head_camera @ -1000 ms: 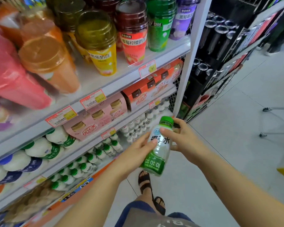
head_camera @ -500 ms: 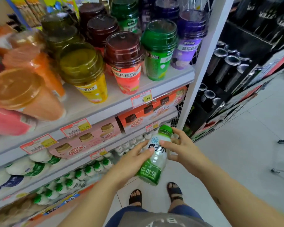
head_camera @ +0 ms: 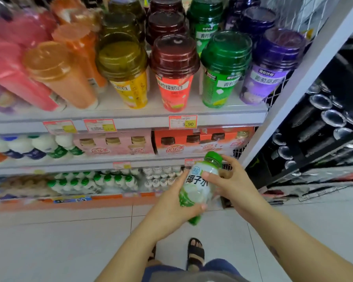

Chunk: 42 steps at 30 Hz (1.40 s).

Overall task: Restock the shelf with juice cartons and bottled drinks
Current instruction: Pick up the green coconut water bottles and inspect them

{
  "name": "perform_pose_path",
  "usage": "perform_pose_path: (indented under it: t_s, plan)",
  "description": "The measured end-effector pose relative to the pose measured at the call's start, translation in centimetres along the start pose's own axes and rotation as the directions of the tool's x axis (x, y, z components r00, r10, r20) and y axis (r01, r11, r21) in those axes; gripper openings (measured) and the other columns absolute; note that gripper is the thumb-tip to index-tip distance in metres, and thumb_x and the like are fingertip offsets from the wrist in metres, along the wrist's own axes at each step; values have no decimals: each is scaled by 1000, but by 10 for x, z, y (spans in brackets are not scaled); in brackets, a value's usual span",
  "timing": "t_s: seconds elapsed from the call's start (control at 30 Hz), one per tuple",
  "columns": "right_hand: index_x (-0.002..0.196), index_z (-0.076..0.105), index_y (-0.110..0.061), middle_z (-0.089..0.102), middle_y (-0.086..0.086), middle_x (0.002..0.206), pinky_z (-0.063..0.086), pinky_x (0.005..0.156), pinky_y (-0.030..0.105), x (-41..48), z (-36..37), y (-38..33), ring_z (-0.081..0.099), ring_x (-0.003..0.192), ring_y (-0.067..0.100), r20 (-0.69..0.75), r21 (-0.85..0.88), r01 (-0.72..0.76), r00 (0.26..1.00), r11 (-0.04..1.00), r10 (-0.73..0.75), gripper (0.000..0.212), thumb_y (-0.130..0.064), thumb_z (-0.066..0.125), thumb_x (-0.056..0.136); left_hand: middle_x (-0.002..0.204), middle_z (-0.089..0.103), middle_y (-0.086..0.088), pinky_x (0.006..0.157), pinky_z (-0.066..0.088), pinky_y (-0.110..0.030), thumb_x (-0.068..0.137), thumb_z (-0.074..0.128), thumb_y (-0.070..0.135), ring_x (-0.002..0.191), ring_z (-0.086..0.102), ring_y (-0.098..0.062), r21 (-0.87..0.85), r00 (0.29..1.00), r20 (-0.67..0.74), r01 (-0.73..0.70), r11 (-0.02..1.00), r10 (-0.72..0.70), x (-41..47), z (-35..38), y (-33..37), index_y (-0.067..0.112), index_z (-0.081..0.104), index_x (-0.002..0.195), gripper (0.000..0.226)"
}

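Note:
A clear bottle with a green cap and a white-and-green label (head_camera: 198,184) is held tilted in front of the lower shelves. My left hand (head_camera: 171,206) wraps its lower half from the left. My right hand (head_camera: 230,182) grips its upper part just under the cap from the right. Behind it, the bottom shelf (head_camera: 118,197) holds rows of small green-capped white bottles (head_camera: 102,181) and small white bottles (head_camera: 159,178).
The top shelf (head_camera: 130,117) carries tall cups with coloured lids: yellow, red (head_camera: 174,74), green, purple. The middle shelf holds pink and orange multipack boxes (head_camera: 200,143). A white upright post (head_camera: 306,78) ends the rack; black cans fill the neighbouring rack (head_camera: 324,123). My sandalled feet stand on pale tiles.
My view has swung to face the shelves more squarely. Both hands still hold the bottle, which has tilted further, and my left hand has slid lower around its body.

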State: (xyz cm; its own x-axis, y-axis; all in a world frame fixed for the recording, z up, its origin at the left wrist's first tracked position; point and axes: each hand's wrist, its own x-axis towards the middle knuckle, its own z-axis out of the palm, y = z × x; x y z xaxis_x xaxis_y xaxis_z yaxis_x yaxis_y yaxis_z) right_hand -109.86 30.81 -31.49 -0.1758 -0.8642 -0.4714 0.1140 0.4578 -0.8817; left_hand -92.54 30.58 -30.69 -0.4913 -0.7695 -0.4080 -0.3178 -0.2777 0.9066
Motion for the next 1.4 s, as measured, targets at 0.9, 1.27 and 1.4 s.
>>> perform_pose_path:
  t_s: [0.9, 1.27, 1.4]
  plan:
    - [123, 55, -34, 65, 4, 114, 55, 80, 33, 3, 21, -30, 65, 96, 17, 70, -61, -91, 993, 994, 95, 35, -42, 61, 88, 112, 69, -14, 68, 57, -40, 80, 67, 23, 95, 67, -32, -689, 938, 220, 343, 638, -267, -22, -46, 5, 30, 57, 129, 51]
    - [138, 45, -34, 62, 2, 114, 54, 81, 36, 0, 27, -35, 65, 91, 15, 57, -21, -130, 990, 991, 131, 51, -32, 63, 90, 113, 66, -21, 65, 60, -40, 74, 65, 27, 92, 68, -35, -791, 917, 272, 386, 474, -293, -21, -50, 5, 12, 63, 123, 51]
    - [140, 41, -31, 61, 4, 124, 56, 81, 50, -13, 32, -36, 62, 110, 25, 165, 177, -208, 970, 962, 180, 57, -30, 64, 88, 122, 63, 8, 76, 57, -30, 81, 72, 14, 93, 69, -11, -288, 986, -89, 112, 951, -143, -21, -44, 18, 44, 46, 133, 67]
